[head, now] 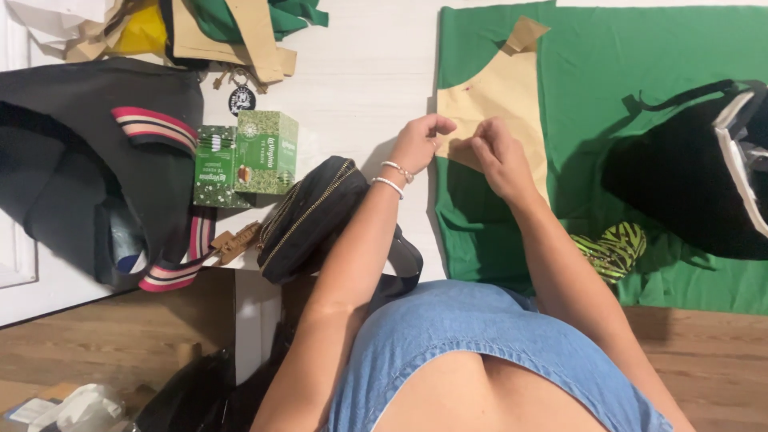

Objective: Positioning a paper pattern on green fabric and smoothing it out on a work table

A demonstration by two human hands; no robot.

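Both hands meet on one tan paper pattern (498, 100) lying on one green cloth (640, 56). The left hand (418, 142) is curled, fingertips pinching the paper's edge; the right hand (498, 156) pinches it too. Left of them sit two green boxes (246, 158) and one black pouch (310, 218).

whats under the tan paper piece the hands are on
Green fabric lies under the tan paper piece, showing past its edges. Both the left hand and right hand pinch its lower edge. What lies directly beneath is covered.
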